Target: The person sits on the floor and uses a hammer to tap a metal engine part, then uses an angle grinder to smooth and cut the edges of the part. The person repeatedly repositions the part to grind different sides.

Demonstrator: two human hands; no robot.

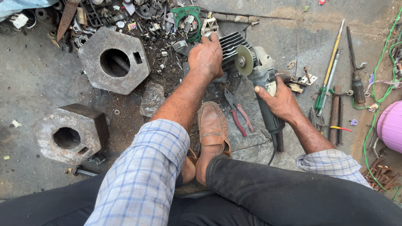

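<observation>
Nearest the camera, dark trousers and two checked blue sleeves fill the lower frame. A brown leather shoe (214,134) rests sole-down on the concrete floor (29,79), toe pointing away.

Right hand (279,100): fingers wrapped tight around the grey body of an angle grinder (263,81), thumb laid along its upper side. The grinder's disc (244,60) points up and to the left, and sits at the edge of the finned metal block (231,47); actual contact cannot be confirmed. The cable trails back toward the knee.

Left hand (206,56): palm down on the finned metal block, fingers curled over its far edge and held close together, pressing it in place. The block lies on the floor just beyond the shoe, partly covered by this hand.

Between shoe and grinder lie red-handled pliers (238,113), jaws pointing away. To the right, a green-handled screwdriver (328,79) and several rods lie side by side, near green wire (379,71) and a pink round object (391,125) at the frame edge.

To the left stand two heavy hexagonal metal blocks (113,60), each with a round bore. Farthest off, a heap of scrap parts (138,16) includes a green gasket (186,14).
</observation>
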